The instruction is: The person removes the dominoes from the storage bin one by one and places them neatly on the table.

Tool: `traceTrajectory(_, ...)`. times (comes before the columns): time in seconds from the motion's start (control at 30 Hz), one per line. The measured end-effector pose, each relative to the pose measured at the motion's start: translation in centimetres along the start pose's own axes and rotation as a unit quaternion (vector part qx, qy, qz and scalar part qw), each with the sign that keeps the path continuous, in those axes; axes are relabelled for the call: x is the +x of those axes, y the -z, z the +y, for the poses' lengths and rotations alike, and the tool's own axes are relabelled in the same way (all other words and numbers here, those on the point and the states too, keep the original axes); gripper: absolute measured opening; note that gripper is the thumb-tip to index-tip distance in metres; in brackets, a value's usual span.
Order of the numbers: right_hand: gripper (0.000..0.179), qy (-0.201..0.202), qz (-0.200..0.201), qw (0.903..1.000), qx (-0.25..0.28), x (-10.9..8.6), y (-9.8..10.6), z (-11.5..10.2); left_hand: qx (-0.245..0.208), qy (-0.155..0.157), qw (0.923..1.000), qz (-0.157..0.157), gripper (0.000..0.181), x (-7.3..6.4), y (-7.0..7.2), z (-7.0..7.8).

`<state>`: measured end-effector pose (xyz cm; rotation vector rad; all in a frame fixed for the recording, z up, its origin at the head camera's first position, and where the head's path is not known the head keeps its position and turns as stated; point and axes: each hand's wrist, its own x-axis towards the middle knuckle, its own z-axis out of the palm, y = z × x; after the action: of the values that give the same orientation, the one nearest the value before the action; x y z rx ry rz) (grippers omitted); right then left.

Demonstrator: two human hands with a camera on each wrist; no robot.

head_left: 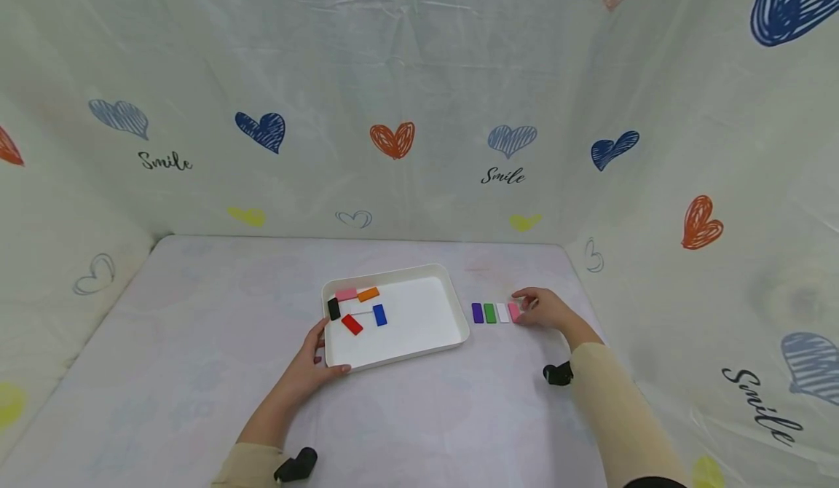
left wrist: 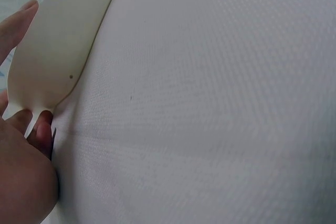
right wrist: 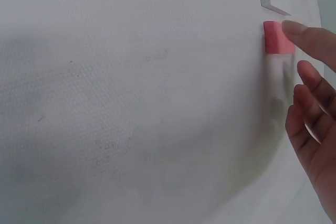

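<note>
My left hand [head_left: 313,364] holds the near-left corner of a white tray [head_left: 406,355], thumb along the front rim and fingers on the left side. Inside the tray's left part lie small rectangular blocks: pink [head_left: 346,294], orange [head_left: 368,294], black [head_left: 333,309], red [head_left: 352,324] and blue [head_left: 379,315]. To the tray's right, a purple block [head_left: 478,313], a green block [head_left: 490,313], a white block [head_left: 502,313] and a second pink block [right wrist: 278,39] form a row. My right hand [head_left: 544,309] is at this pink block, thumb tip over its edge, fingers loosely bent and apart from it.
A pale cloth covers the table [head_left: 419,430]. Behind and to the right rises a light curtain [head_left: 446,204] printed with hearts. The right forearm lies near the table's right edge. Black wrist devices sit at both cuffs.
</note>
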<state>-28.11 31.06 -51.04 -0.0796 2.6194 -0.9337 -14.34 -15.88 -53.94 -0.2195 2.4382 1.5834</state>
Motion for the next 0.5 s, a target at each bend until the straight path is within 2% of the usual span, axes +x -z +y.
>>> traceTrajectory(0.13, 0.046, 0.006, 0.014, 0.9999, 0.003, 0.0, 0.3, -1.0, -0.001, 0.001, 1.0000, -0.001, 0.110, 0.0, 0.0, -0.1)
traceTrajectory(0.33, 0.047, 0.057, 0.024, 0.9979, 0.019, 0.1, 0.0, -3.9, -0.002, -0.001, 1.0000, -0.001, 0.109, -0.1, 0.1, 0.0)
traceTrajectory(0.5, 0.049, 0.093, 0.010, 0.9951, 0.031, 0.5, -1.2, -6.5, -0.003, -0.004, 1.0000, -0.003, 0.110, -0.1, 0.0, 0.1)
